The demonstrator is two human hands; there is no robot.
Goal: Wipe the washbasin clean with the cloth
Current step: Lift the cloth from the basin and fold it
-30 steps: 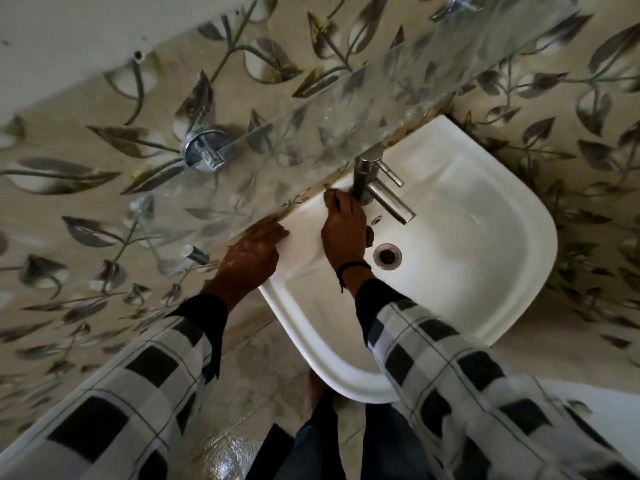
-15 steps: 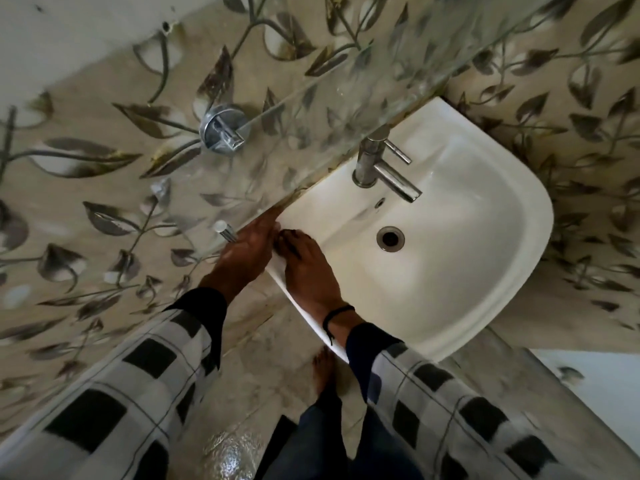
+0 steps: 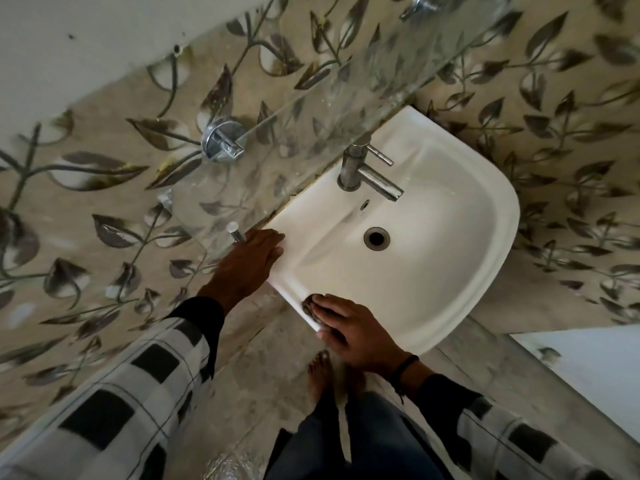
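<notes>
A white washbasin [image 3: 485, 244] hangs on the leaf-patterned wall, with a round drain [image 3: 376, 238] in its bowl. My right hand [image 3: 349, 330] presses a small dark cloth [image 3: 308, 304] onto the basin's near left rim; most of the cloth is hidden under my fingers. My left hand [image 3: 247, 263] lies flat on the basin's left corner by the wall, fingers together, holding nothing.
A steel tap [image 3: 367, 174] stands at the back of the basin. A glass shelf [image 3: 346, 98] juts from the wall above it on chrome brackets [image 3: 223, 142]. My bare feet [image 3: 322, 375] stand on the tiled floor below the basin.
My right hand has slid with the cloth from beside the tap, along the left rim, down to the near edge. My left hand stayed on the left corner.
</notes>
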